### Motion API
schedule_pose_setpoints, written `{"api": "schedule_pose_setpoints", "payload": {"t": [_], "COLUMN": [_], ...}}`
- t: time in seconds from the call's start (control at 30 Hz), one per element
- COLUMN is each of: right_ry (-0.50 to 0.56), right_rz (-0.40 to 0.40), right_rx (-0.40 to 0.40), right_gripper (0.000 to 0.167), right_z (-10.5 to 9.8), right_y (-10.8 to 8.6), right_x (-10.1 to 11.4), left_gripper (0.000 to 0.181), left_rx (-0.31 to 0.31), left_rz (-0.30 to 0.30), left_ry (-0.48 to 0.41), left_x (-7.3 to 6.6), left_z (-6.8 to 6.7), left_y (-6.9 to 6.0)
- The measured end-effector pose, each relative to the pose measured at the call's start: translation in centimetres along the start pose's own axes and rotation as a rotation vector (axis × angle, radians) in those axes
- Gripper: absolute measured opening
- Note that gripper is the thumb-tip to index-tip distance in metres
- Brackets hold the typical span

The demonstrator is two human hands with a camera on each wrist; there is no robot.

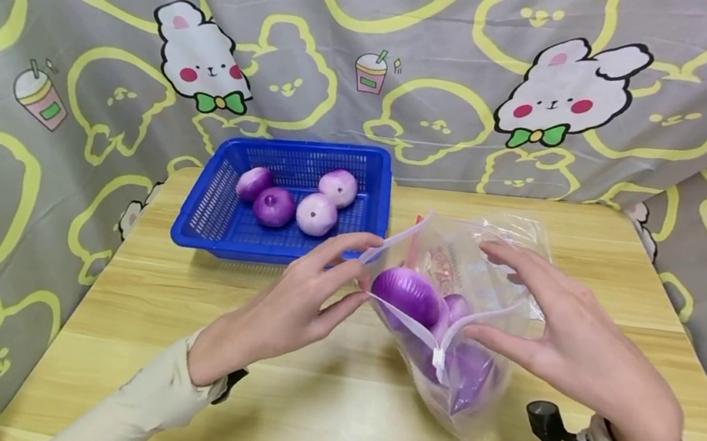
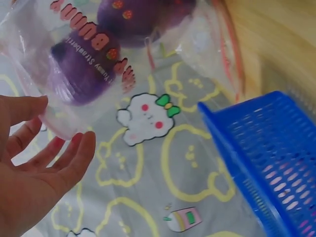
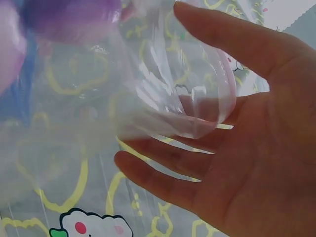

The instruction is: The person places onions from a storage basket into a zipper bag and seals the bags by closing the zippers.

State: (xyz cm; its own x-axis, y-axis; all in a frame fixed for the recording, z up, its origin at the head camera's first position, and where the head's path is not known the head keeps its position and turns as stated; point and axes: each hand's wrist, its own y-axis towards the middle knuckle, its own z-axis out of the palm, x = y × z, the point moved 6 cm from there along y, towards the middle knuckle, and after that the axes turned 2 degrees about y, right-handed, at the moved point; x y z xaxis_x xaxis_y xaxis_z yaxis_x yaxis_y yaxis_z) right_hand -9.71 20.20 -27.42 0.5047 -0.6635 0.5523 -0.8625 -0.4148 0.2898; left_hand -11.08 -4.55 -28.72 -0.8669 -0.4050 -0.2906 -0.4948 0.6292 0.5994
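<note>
A clear slider zip bag (image 1: 474,420) with purple onions (image 1: 407,296) inside stands over the table, its mouth spread wide. At the left rim of the mouth, my left hand (image 1: 293,308) touches the plastic with thumb and fingers apart. My right hand (image 1: 576,336) is at the opposite rim, thumb and fingers spread against the bag. In the left wrist view, red "BUNNY" print shows on the bag (image 2: 37,74), and the left fingertips (image 2: 88,140) meet its edge. The right wrist view shows the rim between the right thumb and the extended fingers.
A blue plastic basket (image 1: 279,247) holding several purple onions (image 1: 274,207) stands at the back left of the wooden table (image 1: 181,324). Another clear plastic bag (image 1: 527,234) lies flat behind the zip bag. A patterned grey curtain (image 1: 444,56) hangs behind the table.
</note>
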Motion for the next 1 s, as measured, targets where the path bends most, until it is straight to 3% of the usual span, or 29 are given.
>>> {"api": "schedule_pose_setpoints", "payload": {"t": [0.17, 0.23, 0.47, 0.6, 0.73, 1.0], "right_ry": [-0.021, -0.022, -0.030, -0.038, -0.036, -0.016], "right_rz": [-0.023, -0.024, 0.037, 0.055, 0.083, 0.055], "right_rx": [-0.002, -0.015, -0.051, -0.053, -0.008, 0.039], "right_gripper": [0.049, 0.044, 0.068, 0.075, 0.080, 0.084], "right_z": [-0.1, -0.2, -0.8, -0.9, -0.5, 0.1], "right_y": [0.1, 0.0, 0.0, -0.1, -0.2, 0.1], "right_x": [0.0, -0.1, -1.1, -1.5, -1.5, -0.8], "left_gripper": [0.008, 0.005, 0.005, 0.005, 0.007, 0.011], "left_rx": [-0.066, -0.077, -0.073, -0.131, -0.088, -0.101], "left_rz": [0.037, 0.034, 0.053, 0.135, 0.202, 0.141], "left_ry": [-0.037, -0.053, -0.047, -0.071, -0.051, -0.075], "left_x": [-0.8, -0.9, -1.1, -2.3, -3.5, -2.9], "left_z": [-1.7, -2.3, -3.6, -4.4, -3.8, -3.9], "left_y": [0.7, 0.8, 0.5, 0.7, 1.0, 0.4]}}
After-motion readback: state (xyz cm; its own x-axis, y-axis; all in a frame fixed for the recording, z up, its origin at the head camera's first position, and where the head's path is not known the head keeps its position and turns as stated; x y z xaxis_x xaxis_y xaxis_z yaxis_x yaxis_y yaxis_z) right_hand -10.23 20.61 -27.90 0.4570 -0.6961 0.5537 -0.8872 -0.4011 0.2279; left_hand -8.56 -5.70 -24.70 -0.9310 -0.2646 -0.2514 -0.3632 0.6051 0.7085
